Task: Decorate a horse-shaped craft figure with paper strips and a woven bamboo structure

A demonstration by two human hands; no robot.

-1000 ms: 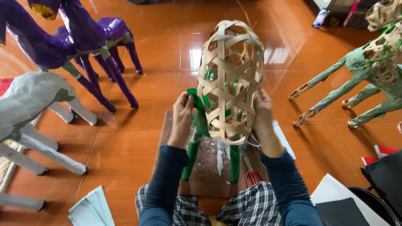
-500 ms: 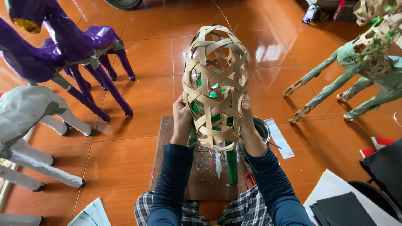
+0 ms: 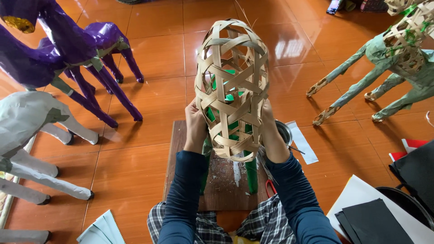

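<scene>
Seen from above, over an orange tiled floor (image 3: 149, 149); held upright at centre, an egg-shaped woven frame (image 3: 232, 88) of pale bamboo strips, open-latticed, with green showing through the gaps; gripped on both flanks near its lower half, left hand (image 3: 195, 129) pressed flat against the left side, right hand (image 3: 270, 135) against the right, fingers wrapped partly round the weave, both closed onto it; exact finger placement behind the strips impossible to tell. Beneath the frame, green legs (image 3: 251, 174) standing on a brown wooden board (image 3: 181, 171), the board smeared with pale marks and lying just in front of the knees; dark blue sleeves and a checked cloth at the bottom edge. Beside the board on the right, a metal tin (image 3: 285, 132), partly hidden by the right wrist, a white paper strip (image 3: 302, 142), and red-handled scissors (image 3: 270, 186). To the left, well apart, a purple paper-covered animal figure (image 3: 68, 58) and a grey one (image 3: 31, 126); to the right, a pale green figure (image 3: 384, 68) with bare weave at its neck; black and white sheets (image 3: 375, 217) at lower right.
</scene>
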